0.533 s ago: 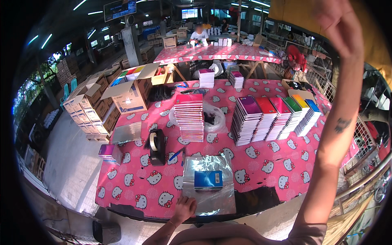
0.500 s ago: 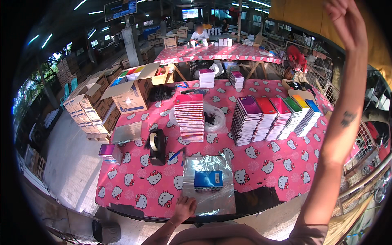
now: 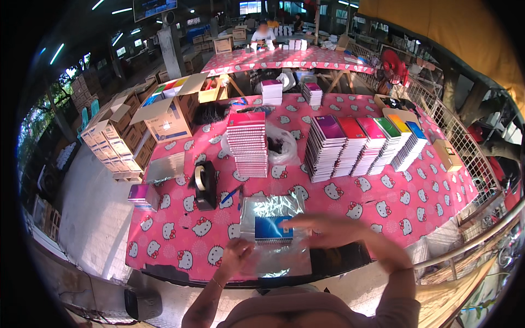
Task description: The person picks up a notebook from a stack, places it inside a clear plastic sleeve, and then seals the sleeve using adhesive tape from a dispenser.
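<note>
A small blue spiral notebook (image 3: 268, 228) lies on a clear plastic sheet or bag (image 3: 281, 267) at the near edge of the table. At the plastic's left edge is my left hand (image 3: 236, 257), its fingers curled in; whatever they may pinch is hidden. My right hand (image 3: 328, 230) is smeared by motion over the plastic's right side. Its fingers look stretched out toward the notebook's right end, and nothing shows in them. Whether they touch the cover cannot be made out.
Left of the plastic stand a black tape dispenser (image 3: 205, 188) and a blue pen (image 3: 232, 194). Beyond are a tall stack of red notebooks (image 3: 247, 145) and a row of coloured notebook stacks (image 3: 350, 147). An open carton (image 3: 168, 123) borders the far left. Another person (image 3: 263, 35) sits at the back table.
My right hand has swung down from high at the upper right to beside the blue notebook. My left hand stays by the plastic's left edge. The whole view has shifted slightly.
</note>
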Available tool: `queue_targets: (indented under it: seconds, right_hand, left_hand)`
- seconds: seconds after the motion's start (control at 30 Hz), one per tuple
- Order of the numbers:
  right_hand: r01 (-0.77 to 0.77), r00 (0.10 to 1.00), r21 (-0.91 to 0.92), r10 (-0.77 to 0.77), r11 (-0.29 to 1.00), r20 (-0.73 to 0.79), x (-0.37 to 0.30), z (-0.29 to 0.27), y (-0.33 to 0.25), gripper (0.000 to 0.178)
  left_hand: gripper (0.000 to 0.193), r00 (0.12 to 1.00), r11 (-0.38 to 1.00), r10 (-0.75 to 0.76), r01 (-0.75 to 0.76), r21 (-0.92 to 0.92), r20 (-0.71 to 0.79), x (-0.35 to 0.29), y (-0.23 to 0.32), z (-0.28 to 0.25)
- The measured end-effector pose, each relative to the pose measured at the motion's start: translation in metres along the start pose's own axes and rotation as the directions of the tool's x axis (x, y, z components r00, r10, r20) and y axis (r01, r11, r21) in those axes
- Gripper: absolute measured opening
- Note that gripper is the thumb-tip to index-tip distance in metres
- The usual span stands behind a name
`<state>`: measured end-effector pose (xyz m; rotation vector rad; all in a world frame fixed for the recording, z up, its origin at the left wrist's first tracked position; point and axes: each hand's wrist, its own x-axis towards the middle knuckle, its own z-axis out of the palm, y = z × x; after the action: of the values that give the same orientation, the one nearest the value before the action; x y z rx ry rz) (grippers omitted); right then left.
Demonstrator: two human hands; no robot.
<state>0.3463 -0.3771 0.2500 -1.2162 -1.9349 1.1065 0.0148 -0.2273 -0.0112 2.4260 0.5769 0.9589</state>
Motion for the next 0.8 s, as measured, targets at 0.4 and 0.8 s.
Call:
queue_targets:
  seconds: [0.4,0.8]
  right_hand:
    - [0.066,0.991,-0.623,-0.126,0.779,-0.054,0.002,-0.031,-0.012,0.064]
    - [0.228,0.957,-0.367,-0.277,0.902,-0.087,0.096,-0.108,-0.038,0.060]
  left_hand:
    - [0.018,0.895,0.820,-0.358,0.437,-0.370,0.265,0.036,-0.032,0.027]
    - [0.016,0.912,0.892,-0.354,0.396,-0.219,0.206,0.023,-0.035,0.019]
